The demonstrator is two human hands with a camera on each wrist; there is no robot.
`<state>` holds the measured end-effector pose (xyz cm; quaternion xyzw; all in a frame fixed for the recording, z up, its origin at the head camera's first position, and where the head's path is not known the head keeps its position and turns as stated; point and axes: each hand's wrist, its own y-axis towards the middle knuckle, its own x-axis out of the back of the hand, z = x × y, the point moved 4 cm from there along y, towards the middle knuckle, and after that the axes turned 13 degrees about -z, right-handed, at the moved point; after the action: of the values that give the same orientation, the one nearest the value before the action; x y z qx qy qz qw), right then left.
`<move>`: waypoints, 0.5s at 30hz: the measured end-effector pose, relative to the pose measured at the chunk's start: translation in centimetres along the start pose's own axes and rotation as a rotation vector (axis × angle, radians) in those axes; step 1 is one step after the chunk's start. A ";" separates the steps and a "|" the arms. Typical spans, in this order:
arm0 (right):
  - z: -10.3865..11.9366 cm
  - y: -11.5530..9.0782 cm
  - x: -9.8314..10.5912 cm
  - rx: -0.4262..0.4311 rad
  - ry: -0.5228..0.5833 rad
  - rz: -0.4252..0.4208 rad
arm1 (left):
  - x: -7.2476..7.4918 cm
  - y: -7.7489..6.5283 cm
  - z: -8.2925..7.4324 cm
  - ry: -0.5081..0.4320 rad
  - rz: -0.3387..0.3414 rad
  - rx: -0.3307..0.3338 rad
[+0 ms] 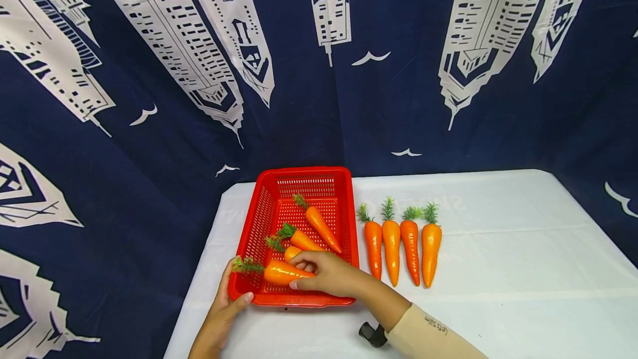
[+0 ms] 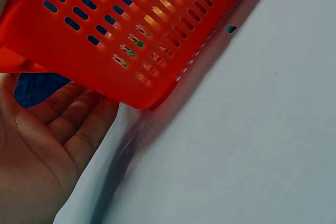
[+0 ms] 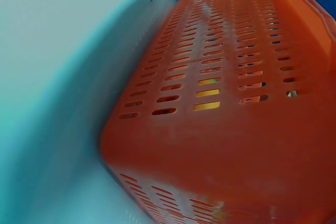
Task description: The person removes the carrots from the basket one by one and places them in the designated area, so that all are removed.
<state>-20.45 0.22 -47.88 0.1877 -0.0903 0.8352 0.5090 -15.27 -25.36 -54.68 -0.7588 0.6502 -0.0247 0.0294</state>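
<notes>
Nearest carrot lies tip-first in the right hand, seemingly pinched; left hand grips basket.

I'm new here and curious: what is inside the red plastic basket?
Three carrots lie inside the red plastic basket; the right hand holds a fourth carrot at the near end. That hand covers parts of the carrots and basket; anything beneath it cannot be seen.

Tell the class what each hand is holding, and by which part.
The right hand holds a carrot by its narrow end. The left hand holds the red basket by the rim at its near left corner.
</notes>
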 end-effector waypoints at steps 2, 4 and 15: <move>0.0 0.0 0.1 0.008 0.003 -0.012 | 0.0 0.0 0.0 -0.008 0.002 0.005; 0.1 0.0 0.1 0.016 0.008 -0.023 | 0.0 -0.1 0.0 -0.010 0.000 0.008; -0.2 -0.2 0.5 0.005 0.053 -0.089 | 0.0 0.1 0.1 -0.013 0.008 0.003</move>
<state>-20.54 0.78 -47.90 0.1709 -0.0662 0.8167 0.5472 -15.35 -25.39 -54.76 -0.7562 0.6530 -0.0204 0.0347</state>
